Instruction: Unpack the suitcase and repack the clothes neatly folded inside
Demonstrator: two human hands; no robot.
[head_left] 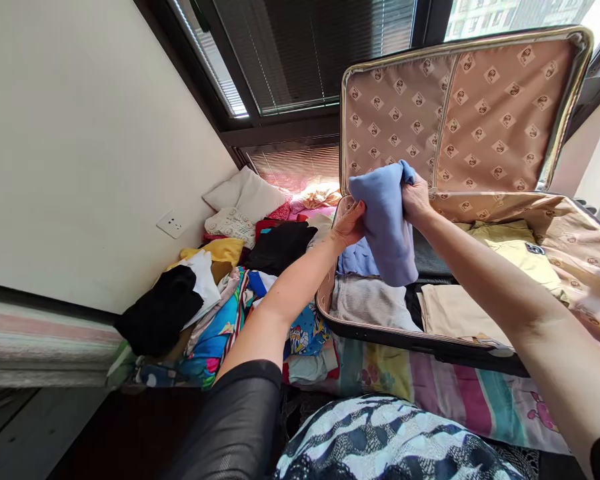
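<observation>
Between my two hands hangs a folded blue garment (386, 217), held in the air over the left part of the open suitcase (380, 328). My left hand (349, 225) grips its left edge, with the fingers partly behind the cloth. At its upper right, my right hand (416, 199) is closed on the bunched top of the garment. Below it in the suitcase lie a grey folded garment (373, 303), a blue one (357, 259) partly hidden, a beige folded garment (453, 310) and a yellow garment (515, 257) at the right.
The suitcase lid (460, 120) stands raised against the window side. To the left, clothes are heaped, among them a black garment (161, 310) and a black folded one (283, 245). A white pillow (246, 193) lies behind them. A striped bedsheet (420, 387) runs beneath the suitcase.
</observation>
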